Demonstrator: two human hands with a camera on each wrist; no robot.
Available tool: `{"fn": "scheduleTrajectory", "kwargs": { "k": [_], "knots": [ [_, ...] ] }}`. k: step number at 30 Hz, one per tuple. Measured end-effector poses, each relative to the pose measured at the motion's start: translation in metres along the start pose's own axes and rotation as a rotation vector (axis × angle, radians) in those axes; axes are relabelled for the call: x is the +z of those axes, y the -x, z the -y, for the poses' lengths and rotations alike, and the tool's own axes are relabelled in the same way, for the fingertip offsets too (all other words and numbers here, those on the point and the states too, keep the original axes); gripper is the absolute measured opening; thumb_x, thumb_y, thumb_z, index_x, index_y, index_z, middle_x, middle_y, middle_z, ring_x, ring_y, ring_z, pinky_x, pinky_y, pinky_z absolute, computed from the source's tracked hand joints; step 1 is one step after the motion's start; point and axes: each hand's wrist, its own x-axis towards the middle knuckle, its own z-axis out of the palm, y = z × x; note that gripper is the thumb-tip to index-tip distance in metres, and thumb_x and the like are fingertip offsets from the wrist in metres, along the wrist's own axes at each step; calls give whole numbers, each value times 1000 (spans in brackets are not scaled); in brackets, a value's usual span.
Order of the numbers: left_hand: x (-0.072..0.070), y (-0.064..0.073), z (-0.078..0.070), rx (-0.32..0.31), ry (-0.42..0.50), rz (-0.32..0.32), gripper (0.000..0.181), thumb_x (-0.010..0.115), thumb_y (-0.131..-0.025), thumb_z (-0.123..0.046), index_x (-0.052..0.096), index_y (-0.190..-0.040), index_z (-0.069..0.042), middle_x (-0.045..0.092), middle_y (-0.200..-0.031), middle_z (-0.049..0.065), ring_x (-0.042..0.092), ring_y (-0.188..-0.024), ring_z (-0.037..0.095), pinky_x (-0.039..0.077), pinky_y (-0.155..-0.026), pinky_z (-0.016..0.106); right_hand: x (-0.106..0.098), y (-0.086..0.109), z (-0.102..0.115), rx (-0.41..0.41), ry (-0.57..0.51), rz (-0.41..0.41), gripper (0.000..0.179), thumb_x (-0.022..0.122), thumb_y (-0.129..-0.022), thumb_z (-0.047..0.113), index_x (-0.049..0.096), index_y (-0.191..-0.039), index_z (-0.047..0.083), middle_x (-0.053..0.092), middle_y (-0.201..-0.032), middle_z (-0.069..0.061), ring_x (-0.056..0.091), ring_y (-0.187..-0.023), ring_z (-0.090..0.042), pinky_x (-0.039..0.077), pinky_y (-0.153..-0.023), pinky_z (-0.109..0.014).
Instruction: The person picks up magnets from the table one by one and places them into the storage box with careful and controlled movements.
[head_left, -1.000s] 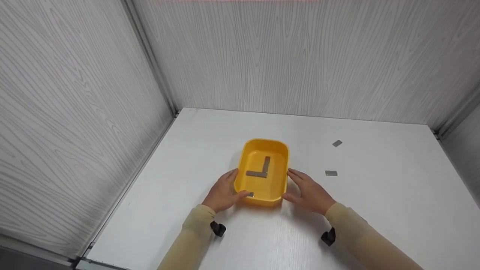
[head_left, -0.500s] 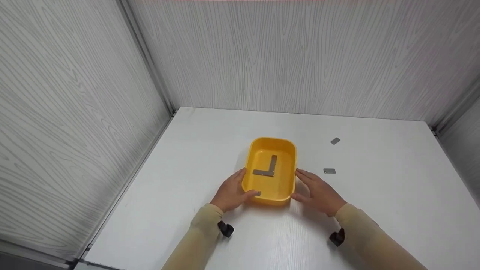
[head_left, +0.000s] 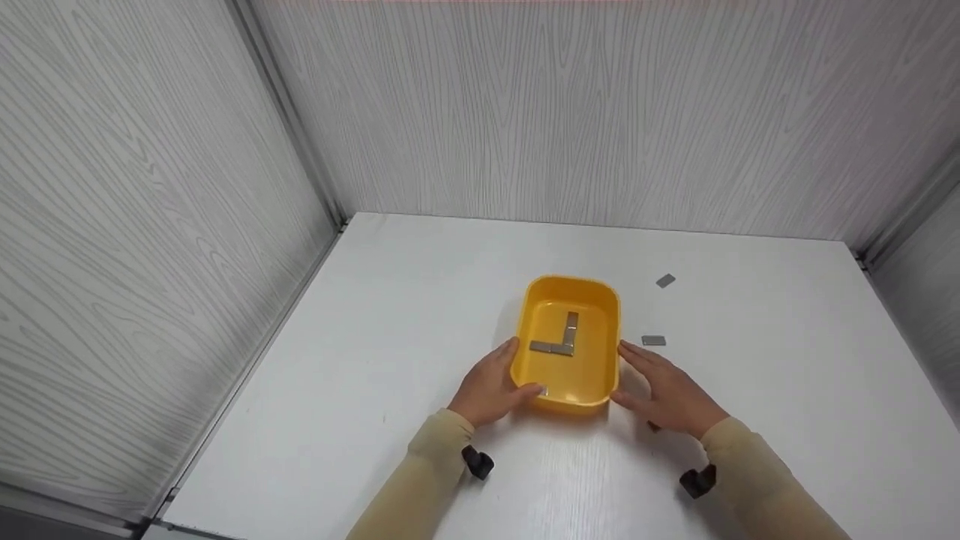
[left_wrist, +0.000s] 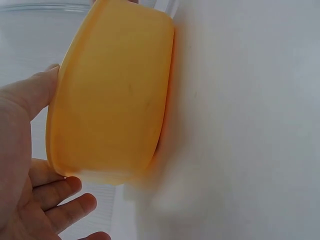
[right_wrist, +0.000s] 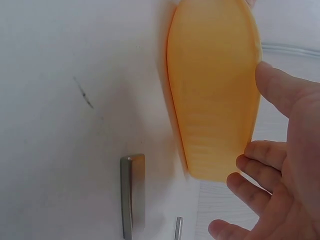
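Note:
A yellow plastic tray with rounded corners is between my hands on the white table. Inside, several small grey metal rectangles lie end to end in an L shape. One more grey piece is mostly hidden under my left thumb. My left hand holds the tray's near left corner, thumb over the rim and fingers against the side. At the near right corner my right hand grips it, thumb and fingertips on the outer wall. In the left wrist view, the tray wall stands close above the table.
Two grey metal rectangles lie right of the tray, one nearer and one farther back. A small dark spot shows under my right hand. Pale wood-grain panels stand behind and at both sides.
Both hands have moved the tray to the right, closer to the loose metal rectangles. The L of pieces has travelled with it. My hold looks the same.

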Motion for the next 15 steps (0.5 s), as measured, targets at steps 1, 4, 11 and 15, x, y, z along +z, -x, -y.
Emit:
{"fn": "scheduleTrajectory", "kwargs": {
  "k": [1,4,11,15],
  "knots": [
    [1,0,-1,-1,1,2,97,64,-81,-63,24,-153,-11,28,-156,3,28,-141,20,23,-113,38,0,1,0,5,-2,1,87,55,-86,64,29,-152,15,28,-155,-4,28,-140,-32,26,-108,-56],
    [5,0,-2,0,6,5,97,64,-81,-63,23,-153,-11,27,-156,3,27,-141,20,23,-113,38,0,4,-2,19,-7,2,87,55,-86,65,28,-152,15,29,-155,-4,29,-140,-32,26,-108,-56],
    [7,0,0,15,21,-4,99,63,-80,-66,23,-153,-12,26,-156,3,27,-141,20,23,-113,38,-1,5,-1,25,-38,-7,87,58,-85,63,30,-152,16,30,-155,-3,30,-139,-32,27,-108,-55],
    [7,-1,2,19,34,-14,100,62,-79,-68,24,-153,-12,27,-156,3,27,-141,20,23,-113,39,-2,5,-1,23,-36,-13,87,58,-85,64,30,-152,16,29,-155,-2,30,-139,-31,27,-108,-54]
  ]
}}
